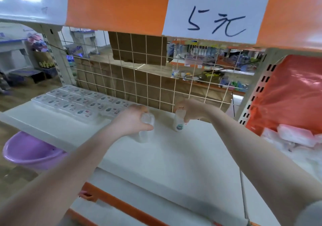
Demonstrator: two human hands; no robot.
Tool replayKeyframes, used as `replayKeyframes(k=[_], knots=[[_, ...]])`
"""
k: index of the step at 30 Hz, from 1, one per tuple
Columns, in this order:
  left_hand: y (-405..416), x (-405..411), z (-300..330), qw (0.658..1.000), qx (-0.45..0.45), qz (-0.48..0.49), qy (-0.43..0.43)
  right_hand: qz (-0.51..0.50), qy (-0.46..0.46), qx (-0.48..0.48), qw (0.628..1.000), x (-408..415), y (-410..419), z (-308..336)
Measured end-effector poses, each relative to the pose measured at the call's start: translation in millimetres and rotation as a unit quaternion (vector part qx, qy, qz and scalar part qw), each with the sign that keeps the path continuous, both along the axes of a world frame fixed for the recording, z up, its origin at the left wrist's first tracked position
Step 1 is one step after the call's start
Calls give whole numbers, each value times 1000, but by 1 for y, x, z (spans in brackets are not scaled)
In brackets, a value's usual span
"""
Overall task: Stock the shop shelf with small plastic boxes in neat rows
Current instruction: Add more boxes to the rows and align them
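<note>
Both forearms reach over the white shelf (pixel 174 156); left hand (pixel 132 119) and right hand (pixel 190 110) each pinch a clear plastic box in curled fingers beside laid rows (pixel 78 102). Overhead sign (pixel 216 16) reads "5元".

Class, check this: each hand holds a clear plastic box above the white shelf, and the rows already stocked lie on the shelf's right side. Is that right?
Not quite. The stocked rows of boxes lie on the left side of the shelf, as the head view shows. The left hand and right hand do each hold a clear box.
</note>
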State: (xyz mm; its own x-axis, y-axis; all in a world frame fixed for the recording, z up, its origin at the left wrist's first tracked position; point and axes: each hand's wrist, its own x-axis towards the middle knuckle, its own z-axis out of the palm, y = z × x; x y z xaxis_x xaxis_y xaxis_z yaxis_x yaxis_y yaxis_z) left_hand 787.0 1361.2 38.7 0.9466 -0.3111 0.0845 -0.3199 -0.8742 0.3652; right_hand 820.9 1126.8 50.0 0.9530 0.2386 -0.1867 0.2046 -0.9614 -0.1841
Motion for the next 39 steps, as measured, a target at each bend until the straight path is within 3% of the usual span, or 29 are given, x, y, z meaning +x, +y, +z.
replayKeyframes(k=[21, 30, 39], knots=[[11, 40, 7, 996, 29, -80, 28, -86, -19, 58, 994, 5, 6, -11], [5, 47, 6, 993, 27, -111, 39, -132, -72, 62, 987, -26, -28, -11], [-42, 48, 13, 978, 39, -203, 20, -198, -54, 30, 978, -87, -78, -60]])
